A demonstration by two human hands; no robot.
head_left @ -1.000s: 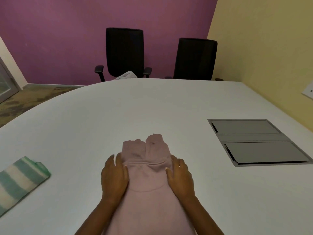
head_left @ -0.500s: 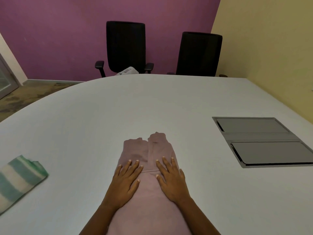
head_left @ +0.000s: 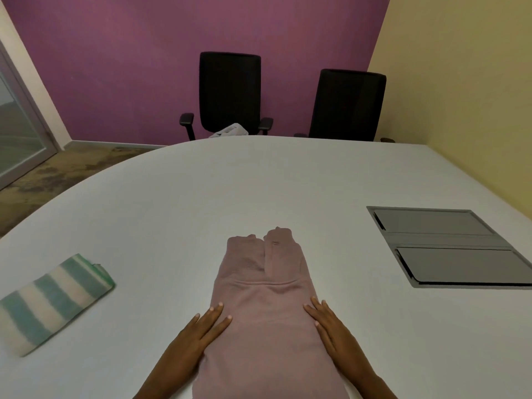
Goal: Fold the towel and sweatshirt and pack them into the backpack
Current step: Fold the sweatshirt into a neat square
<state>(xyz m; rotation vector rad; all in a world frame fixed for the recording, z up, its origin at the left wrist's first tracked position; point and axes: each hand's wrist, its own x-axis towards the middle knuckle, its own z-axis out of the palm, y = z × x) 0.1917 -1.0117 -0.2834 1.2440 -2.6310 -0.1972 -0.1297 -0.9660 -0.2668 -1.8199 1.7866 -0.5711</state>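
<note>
The fingers (head_left: 214,313) of the left hand (head_left: 195,338) lie flat and slightly spread, grasping nothing, with their tips on the left edge of the sweatshirt (head_left: 270,306). The fingers (head_left: 316,311) of the right hand (head_left: 341,344) lie flat and close together, also grasping nothing, pressed along the right edge of the garment. Both forearms run out of the bottom edge of the view.

Between the two sets of fingers lies the sweatshirt, a soft, matte, dusty-pink knit folded into a narrow strip. Its long axis runs straight away from the person. The far end, beyond the fingertips, narrows and shows two rounded lobes divided by a lengthwise crease; a curved seam crosses the strip just ahead of the fingertips. The near end is cut off by the bottom of the view.

Well to the left of the left fingers lies the towel (head_left: 54,303), a folded terry rectangle with green and white stripes, angled diagonally. Its left end is cut off.

Beyond and to the right of the right fingers, a grey rectangular two-flap panel (head_left: 449,249) sits flush in the smooth white surface (head_left: 201,197). Past the far edge stand two black chairs (head_left: 230,93); a pale item on one seat is hard to make out.
</note>
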